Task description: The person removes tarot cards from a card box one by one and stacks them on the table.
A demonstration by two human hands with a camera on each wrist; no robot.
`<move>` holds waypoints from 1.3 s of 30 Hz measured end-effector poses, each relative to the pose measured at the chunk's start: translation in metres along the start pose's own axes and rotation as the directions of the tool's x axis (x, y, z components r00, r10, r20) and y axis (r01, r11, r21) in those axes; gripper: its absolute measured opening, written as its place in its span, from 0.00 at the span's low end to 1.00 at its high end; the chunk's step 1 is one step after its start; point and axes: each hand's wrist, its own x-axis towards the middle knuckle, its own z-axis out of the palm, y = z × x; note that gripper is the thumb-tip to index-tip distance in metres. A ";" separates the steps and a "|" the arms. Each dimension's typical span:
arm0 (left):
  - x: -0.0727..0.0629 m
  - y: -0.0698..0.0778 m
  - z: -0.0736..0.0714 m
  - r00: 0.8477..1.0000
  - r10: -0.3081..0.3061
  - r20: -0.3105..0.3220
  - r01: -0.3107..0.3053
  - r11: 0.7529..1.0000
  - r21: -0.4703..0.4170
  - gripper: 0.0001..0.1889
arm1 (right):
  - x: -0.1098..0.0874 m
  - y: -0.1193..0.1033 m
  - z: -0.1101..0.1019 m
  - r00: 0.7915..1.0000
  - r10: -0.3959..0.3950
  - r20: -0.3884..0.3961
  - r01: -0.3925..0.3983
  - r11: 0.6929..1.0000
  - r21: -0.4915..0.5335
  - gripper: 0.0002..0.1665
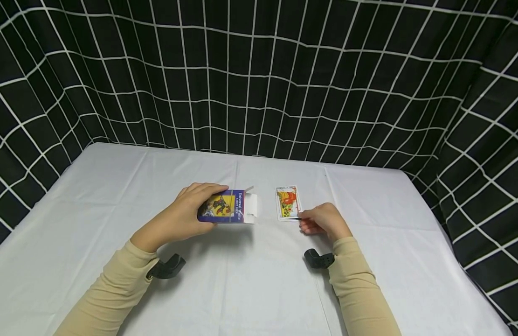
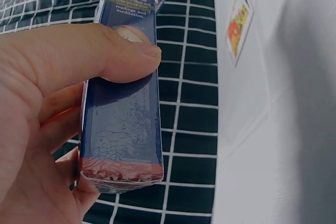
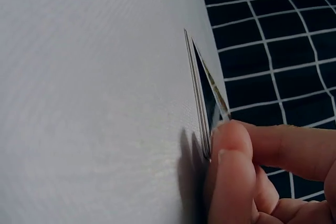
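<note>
My left hand (image 1: 185, 212) grips a blue tarot card box (image 1: 221, 206) with a yellow picture panel, fingers on its far side and thumb on the near side. The thumb lies across the box's narrow blue side (image 2: 123, 124) in the left wrist view. At the box's right end a white flap (image 1: 251, 205) stands out. To the right, my right hand (image 1: 324, 222) pinches the near right corner of a picture card (image 1: 288, 202). Seen edge-on in the right wrist view, that card slants up from a thin stack of cards (image 3: 197, 95) on the cloth.
A white cloth (image 1: 259, 280) with light creases covers the table. Black curtains with a white grid (image 1: 259, 84) hang behind it and along both sides. A dark wrist mount (image 1: 168, 267) juts from the left sleeve, and another mount (image 1: 317, 259) from the right.
</note>
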 end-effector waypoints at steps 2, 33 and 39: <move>0.000 0.000 0.000 1.000 -0.002 -0.001 0.002 1.000 0.000 0.40 | 0.000 0.001 0.000 1.000 -0.003 -0.008 0.003 1.000 -0.030 0.07; 0.000 -0.001 0.000 1.000 -0.005 0.001 0.005 1.000 -0.001 0.40 | -0.001 0.000 0.005 0.998 -0.015 -0.057 0.005 0.982 -0.187 0.09; 0.000 0.000 0.000 1.000 -0.004 0.001 0.004 1.000 0.005 0.40 | -0.009 -0.008 -0.001 0.983 -0.120 -0.136 0.094 0.979 -0.183 0.13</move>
